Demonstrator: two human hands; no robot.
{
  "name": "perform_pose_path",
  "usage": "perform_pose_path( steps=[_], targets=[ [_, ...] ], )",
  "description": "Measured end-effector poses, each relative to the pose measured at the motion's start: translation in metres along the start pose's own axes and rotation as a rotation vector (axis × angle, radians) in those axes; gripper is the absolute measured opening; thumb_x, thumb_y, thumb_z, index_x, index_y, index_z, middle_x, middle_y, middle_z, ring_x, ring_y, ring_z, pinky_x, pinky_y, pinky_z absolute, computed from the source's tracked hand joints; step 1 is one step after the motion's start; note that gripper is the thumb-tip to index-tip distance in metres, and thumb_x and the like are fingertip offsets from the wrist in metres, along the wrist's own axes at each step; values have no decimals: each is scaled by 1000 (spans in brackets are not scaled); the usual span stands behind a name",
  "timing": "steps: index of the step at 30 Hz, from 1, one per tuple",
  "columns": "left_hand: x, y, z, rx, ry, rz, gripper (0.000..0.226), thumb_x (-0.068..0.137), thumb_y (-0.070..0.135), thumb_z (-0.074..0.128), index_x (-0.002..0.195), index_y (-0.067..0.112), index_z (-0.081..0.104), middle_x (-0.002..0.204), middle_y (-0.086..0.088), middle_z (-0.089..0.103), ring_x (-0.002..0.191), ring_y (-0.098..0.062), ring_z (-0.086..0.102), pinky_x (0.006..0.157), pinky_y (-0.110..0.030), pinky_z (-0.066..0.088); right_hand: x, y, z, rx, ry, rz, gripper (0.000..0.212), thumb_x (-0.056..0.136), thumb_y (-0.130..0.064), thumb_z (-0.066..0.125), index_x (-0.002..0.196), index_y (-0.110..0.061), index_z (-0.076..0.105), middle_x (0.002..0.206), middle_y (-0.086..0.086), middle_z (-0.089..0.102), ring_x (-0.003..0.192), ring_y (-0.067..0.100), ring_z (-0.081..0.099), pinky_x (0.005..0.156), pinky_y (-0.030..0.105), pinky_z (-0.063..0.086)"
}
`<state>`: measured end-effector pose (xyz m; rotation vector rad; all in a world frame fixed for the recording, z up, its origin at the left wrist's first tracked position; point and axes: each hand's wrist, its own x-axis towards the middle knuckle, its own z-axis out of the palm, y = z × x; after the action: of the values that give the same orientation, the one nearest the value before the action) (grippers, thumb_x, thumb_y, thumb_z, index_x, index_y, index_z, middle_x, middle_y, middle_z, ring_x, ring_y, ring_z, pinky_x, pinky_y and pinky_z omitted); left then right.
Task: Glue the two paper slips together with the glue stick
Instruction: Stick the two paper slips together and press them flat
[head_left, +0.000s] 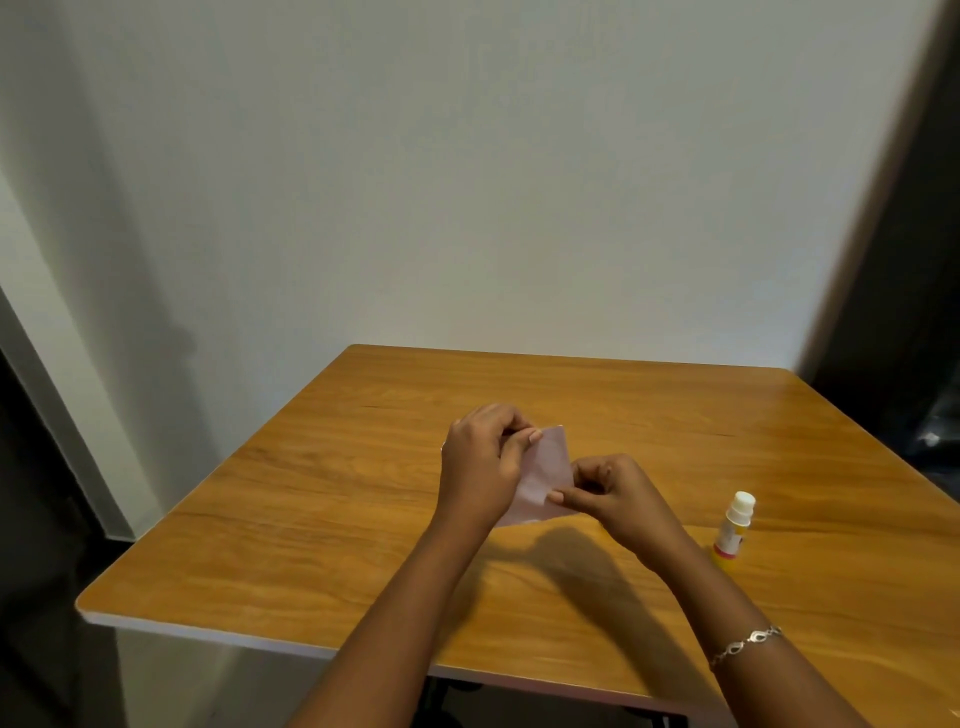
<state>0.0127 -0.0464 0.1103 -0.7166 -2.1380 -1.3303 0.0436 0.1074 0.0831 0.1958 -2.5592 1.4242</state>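
Step in hand: the person holds the paper slips (543, 475) up between both hands, just above the table (322, 525); I judge this to be either lining the two slips up or pressing them together, and cannot tell which.
Slips: pale pink, seen as one tilted patch; whether it is one slip or two laid on each other cannot be told from this view.
Left hand (480, 462): pinches the upper left edge of the slips, thumb in front and the other fingers curled behind.
Right hand (613, 491): pinches the lower right corner of the slips, thumb tip on the paper's face.
Glue stick (732, 530): stands upright on the table, well to the right of the slips and touched by neither hand; its top is white, and whether that is a cap or bare glue is too small to tell.
Table: wooden, with nothing else on it near the slips.
Bracelet (745, 642): on the right forearm, nearer the camera than the slips.
Glue on paper: no glue shows on the visible face.
Next move, as a judgement: if the slips are not yet glued, one hand must let go, reach right for the glue stick, and rub glue along one slip's edge while the other hand keeps the paper steady; if glue is on, both hands need to square the edges and press flat against the table.
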Motion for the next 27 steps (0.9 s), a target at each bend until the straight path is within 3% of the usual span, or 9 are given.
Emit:
perform_pose_path(
  steps=[3, 7, 12, 16, 19, 22, 25, 27],
  targets=[
    [0, -1, 1, -9, 7, -7, 20, 78, 20, 55, 71, 3, 63, 72, -5, 65, 71, -20, 59, 62, -34, 43, 0, 1, -1, -10, -23, 6, 30, 79, -12, 69, 57, -6, 51, 51, -1, 42, 49, 8, 37, 52, 25, 30],
    [5, -2, -1, -14, -8, 2, 12, 83, 9, 61, 74, 2, 63, 74, -3, 64, 72, -19, 58, 59, -27, 42, 1, 0, 0, -25, -27, 6, 14, 78, -5, 69, 75, 6, 61, 65, 8, 63, 59, 10, 60, 57, 26, 47],
    [3, -8, -1, -15, -32, 27, 16, 78, 17, 55, 71, 5, 63, 72, -1, 62, 71, -19, 59, 61, -34, 45, 3, -4, 2, -80, -25, 45, 11, 77, -4, 69, 80, 6, 64, 72, 19, 68, 54, 6, 60, 51, 17, 46],
    [-3, -15, 2, 82, 9, 125, 14, 82, 17, 55, 70, 10, 59, 70, 2, 59, 70, -12, 51, 64, -25, 37, 5, 0, 3, -68, -43, 173, 20, 79, -5, 68, 98, -8, 61, 79, 13, 66, 65, 15, 60, 62, 29, 48],
    [-11, -19, 1, 220, 67, 288, 18, 86, 20, 51, 72, 12, 58, 70, -2, 60, 72, -11, 46, 65, -25, 32, 1, 0, 5, 250, 31, 357, 18, 93, -13, 51, 110, -8, 53, 71, 11, 62, 59, 17, 58, 54, 27, 49],
    [-25, -24, 5, 318, 104, 533, 25, 95, 21, 45, 78, 9, 60, 75, -8, 64, 76, -17, 50, 67, -31, 37, -2, -6, 9, 663, 17, 493, 25, 94, -26, 47, 96, -4, 58, 66, 12, 62, 53, 18, 60, 48, 24, 52],
    [-41, -29, 11, 374, 41, 688, 31, 96, 21, 43, 79, 7, 65, 79, -9, 67, 80, -18, 52, 70, -31, 40, 2, -9, 16, 789, 127, 502, 14, 88, -5, 57, 101, -3, 55, 71, 13, 59, 56, 20, 57, 42, 22, 49],
    [-49, -35, 12, 396, -62, 636, 32, 96, 28, 44, 80, 10, 65, 85, -6, 67, 83, -18, 54, 72, -31, 41, 5, -5, 19, 700, 210, 470, 26, 83, 8, 57, 105, -5, 52, 68, 10, 53, 54, 19, 52, 39, 21, 46]
  ],
)
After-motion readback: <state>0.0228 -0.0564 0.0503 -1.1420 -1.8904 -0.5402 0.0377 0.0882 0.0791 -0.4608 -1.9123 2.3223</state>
